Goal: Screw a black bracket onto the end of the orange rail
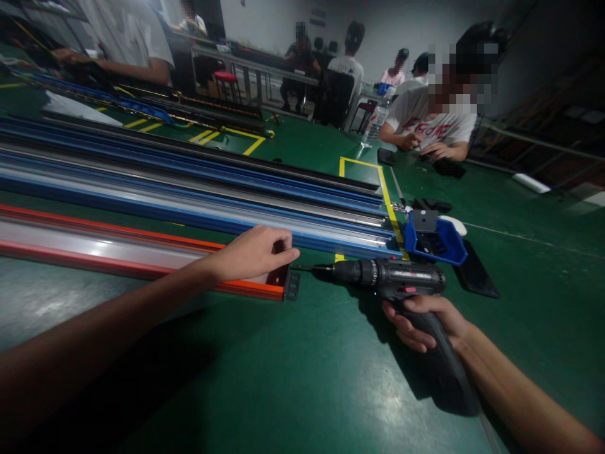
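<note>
Apparently the work sits at a middle stage, at one end of the orange channel (pixel 118 246), which runs in from the left side of the worktop (pixel 331 366) in front of the blue and black rails (pixel 236 221). A black end plate (pixel 293 287) is already against the channel's right end. The right hand (pixel 430 318) is wrapped around the handle of a power drill (pixel 392 274), whose bit (pixel 312 268) points left at the plate; whether its tip touches cannot be told. The left hand (pixel 255 252) lies over the channel's end, fingers curled and thumb towards the bit; I cannot tell whether it pinches anything.

So the plate's placing looks done, while its fastening seems unfinished, though no screw can be made out. The channel's other end is beyond the worktop's visible left part, so its state is unknown. Dark pieces (pixel 423 221) lie in the blue bin (pixel 442 253) just beyond the drill, and the ends of the rails are too unclear to judge.
</note>
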Action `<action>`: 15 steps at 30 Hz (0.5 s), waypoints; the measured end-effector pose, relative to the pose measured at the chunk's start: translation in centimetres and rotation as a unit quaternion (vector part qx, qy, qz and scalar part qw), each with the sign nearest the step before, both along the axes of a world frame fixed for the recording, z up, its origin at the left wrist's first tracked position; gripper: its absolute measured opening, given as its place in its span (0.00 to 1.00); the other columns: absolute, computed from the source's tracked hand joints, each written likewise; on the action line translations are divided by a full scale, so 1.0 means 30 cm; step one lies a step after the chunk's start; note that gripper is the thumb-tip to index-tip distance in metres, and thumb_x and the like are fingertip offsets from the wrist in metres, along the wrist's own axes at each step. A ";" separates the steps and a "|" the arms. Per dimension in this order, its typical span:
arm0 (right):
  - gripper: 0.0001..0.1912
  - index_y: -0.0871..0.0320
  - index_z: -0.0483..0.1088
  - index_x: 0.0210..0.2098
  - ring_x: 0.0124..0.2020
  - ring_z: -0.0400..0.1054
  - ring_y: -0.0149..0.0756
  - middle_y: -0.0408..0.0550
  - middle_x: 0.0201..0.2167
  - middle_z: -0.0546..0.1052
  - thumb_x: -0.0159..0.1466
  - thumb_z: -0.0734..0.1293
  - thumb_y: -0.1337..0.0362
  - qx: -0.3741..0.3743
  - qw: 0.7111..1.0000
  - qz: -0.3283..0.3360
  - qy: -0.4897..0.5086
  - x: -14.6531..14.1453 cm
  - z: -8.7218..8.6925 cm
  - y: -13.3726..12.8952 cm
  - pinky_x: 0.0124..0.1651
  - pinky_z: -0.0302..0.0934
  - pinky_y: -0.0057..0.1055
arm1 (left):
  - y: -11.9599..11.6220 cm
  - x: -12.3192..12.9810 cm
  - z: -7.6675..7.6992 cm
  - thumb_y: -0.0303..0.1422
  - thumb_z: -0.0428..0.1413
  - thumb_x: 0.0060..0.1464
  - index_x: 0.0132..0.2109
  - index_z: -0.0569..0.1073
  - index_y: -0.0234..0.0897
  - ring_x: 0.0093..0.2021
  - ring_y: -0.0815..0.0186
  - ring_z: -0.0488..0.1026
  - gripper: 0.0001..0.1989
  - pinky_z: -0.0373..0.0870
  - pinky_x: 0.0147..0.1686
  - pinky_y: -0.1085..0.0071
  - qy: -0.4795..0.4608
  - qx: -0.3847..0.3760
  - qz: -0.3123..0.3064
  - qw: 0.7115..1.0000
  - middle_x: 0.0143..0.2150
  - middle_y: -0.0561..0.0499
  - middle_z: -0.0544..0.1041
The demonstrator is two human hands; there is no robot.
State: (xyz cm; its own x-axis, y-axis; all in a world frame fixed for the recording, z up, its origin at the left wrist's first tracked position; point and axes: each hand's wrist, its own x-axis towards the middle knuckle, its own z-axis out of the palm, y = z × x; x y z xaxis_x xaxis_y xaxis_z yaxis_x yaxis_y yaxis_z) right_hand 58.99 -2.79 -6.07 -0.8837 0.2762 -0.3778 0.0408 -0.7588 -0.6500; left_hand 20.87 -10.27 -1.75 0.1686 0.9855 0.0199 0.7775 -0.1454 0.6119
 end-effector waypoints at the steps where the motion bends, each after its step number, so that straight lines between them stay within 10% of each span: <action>1: 0.14 0.69 0.75 0.42 0.15 0.63 0.23 0.47 0.27 0.75 0.64 0.67 0.62 0.000 1.000 0.000 -0.001 0.000 0.001 0.000 0.23 0.67 0.24 | 0.000 0.000 0.001 0.43 0.53 0.62 0.30 0.71 0.38 0.27 0.68 0.69 0.16 0.56 0.29 0.70 0.001 0.000 0.000 1.000 0.26 0.55 0.75; 15: 0.16 0.69 0.75 0.46 0.15 0.63 0.22 0.48 0.29 0.75 0.65 0.66 0.62 0.004 0.999 0.014 0.029 -0.002 -0.016 0.010 0.23 0.67 0.23 | 0.000 -0.001 0.000 0.43 0.53 0.62 0.31 0.72 0.38 0.27 0.68 0.69 0.16 0.56 0.29 0.71 0.008 0.002 0.003 1.000 0.26 0.55 0.75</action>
State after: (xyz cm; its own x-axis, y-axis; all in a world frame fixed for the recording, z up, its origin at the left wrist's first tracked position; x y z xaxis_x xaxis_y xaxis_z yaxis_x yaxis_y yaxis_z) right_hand 58.92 -2.50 -6.56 -0.9119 0.2539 -0.3226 0.0236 -0.7522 -0.6585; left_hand 20.84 -10.28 -1.75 0.1630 0.9864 0.0218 0.7886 -0.1435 0.5979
